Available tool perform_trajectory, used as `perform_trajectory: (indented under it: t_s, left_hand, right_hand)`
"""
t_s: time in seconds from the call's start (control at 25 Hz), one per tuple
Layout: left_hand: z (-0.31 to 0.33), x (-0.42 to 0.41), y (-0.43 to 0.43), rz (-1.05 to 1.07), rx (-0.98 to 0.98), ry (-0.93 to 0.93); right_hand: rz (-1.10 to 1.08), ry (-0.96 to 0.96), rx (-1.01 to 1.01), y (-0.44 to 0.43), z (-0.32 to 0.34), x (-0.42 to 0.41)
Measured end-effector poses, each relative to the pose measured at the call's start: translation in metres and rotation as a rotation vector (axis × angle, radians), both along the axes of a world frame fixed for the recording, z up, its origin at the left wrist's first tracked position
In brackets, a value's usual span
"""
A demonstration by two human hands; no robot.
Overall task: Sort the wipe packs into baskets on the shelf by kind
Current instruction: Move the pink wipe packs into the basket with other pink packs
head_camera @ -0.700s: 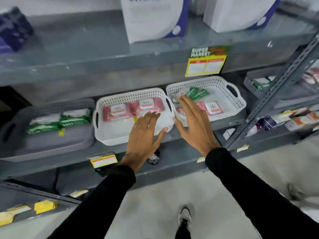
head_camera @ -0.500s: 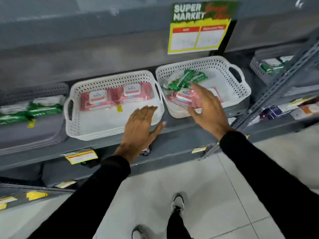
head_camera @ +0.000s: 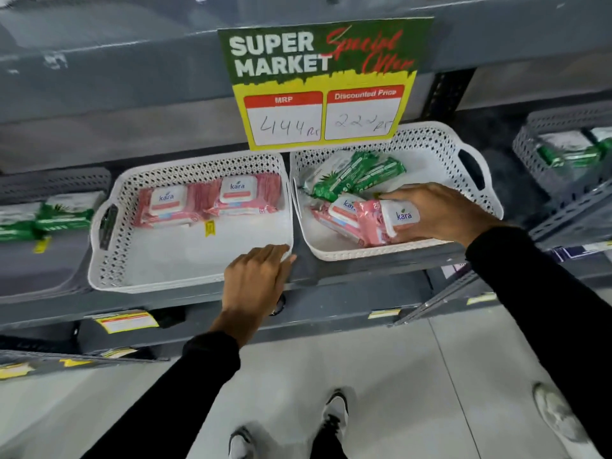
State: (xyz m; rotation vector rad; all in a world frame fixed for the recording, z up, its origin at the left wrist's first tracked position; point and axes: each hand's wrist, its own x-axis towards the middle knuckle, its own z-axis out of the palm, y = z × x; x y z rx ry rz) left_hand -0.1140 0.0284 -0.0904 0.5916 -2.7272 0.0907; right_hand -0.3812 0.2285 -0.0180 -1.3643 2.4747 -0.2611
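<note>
Pink pack in R hand grip, mixed basket

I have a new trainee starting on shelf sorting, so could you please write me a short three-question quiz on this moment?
1. True or false: the white perforated plastic basket on the right holds only one kind of pack.
2. Which hand's grip is closed on a pink Kara wipe pack with a white lid?
A. left hand
B. right hand
3. What colour are the two packs in the white perforated plastic basket on the left?

Key
1. False: green wipe packs and pink packs lie in it together.
2. B. The left hand rests at the left basket's front corner.
3. Pink.
</note>
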Motion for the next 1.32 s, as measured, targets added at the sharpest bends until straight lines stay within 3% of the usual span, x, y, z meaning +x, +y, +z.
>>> perform_trajectory:
  t_s: [0.28, 0.4, 0.68, 0.84, 1.12, 1.32]
  left_hand:
    - [0.003, 0.001, 0.001, 0.015, 0.063, -0.032]
    - [0.005, 0.006, -0.006, -0.027, 0.15, 0.01]
    - [0.022, 0.063, -0.067, 0.074, 0.237, 0.036]
    - [0.017, 0.108, -0.111, 0.092, 0.205, 0.032]
    - [0.003, 0.13, -0.128, 0.054, 0.139, 0.029]
    - [0.008, 0.117, -0.119, 0.053, 0.218, 0.08]
  right_hand:
    - [0.038, 0.068, -0.04, 0.006, -0.005, 0.005]
    - [-0.023, 0.076, -0.187, 0.0, 0.008, 0.02]
    - [0.07, 0.152, -0.349, -0.096, 0.046, 0.089]
    - [0.133, 0.219, -0.267, -0.171, 0.04, 0.145]
    - [0.129, 0.352, -0.019, -0.244, -0.03, 0.182]
    - [0.086, 0.249, -0.116, -0.233, -0.029, 0.181]
